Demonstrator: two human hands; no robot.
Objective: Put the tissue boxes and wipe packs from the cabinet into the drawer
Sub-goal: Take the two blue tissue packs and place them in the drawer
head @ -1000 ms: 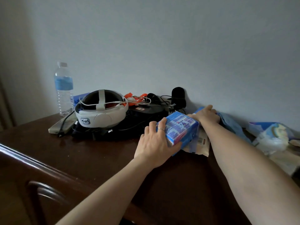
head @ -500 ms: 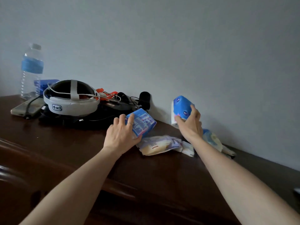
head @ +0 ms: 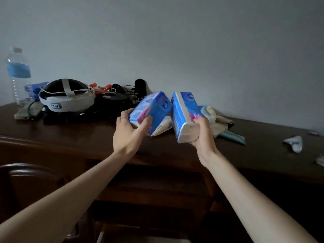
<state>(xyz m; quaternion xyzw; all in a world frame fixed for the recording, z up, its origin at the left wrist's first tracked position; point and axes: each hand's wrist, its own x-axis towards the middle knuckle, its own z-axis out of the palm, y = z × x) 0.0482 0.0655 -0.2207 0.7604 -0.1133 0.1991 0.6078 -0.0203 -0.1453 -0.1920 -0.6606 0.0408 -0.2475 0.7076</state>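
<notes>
A: Fingers of the left hand curl round the near end of one blue tissue pack, thumb on top, ring on one finger. Pack is lifted off the cabinet top, tilted, far end up toward the wall.

B: Right hand?

A: Right hand grips a second tissue pack from below at its white near end, fingers wrapped round it. Also held up, standing more upright, just beside the first one, nearly touching at the top.

B: Both above the cabinet?

A: Above its front edge, about mid-width. Behind them on the top lie soft wipe packs, cream and pale, piled toward the back edge; a flat teal-edged packet pokes out to the right of the pile.

B: Drawer?

A: Drawer is pulled open below the front edge, at the bottom of the view, dark; cannot tell what is inside.

B: Other stuff?

A: Left back area: water bottle upright near the left edge, white-banded headset on black gear with cables, a phone lying flat in front of the bottle. Right end: small crumpled white wrapper. Chair back at lower left.
</notes>
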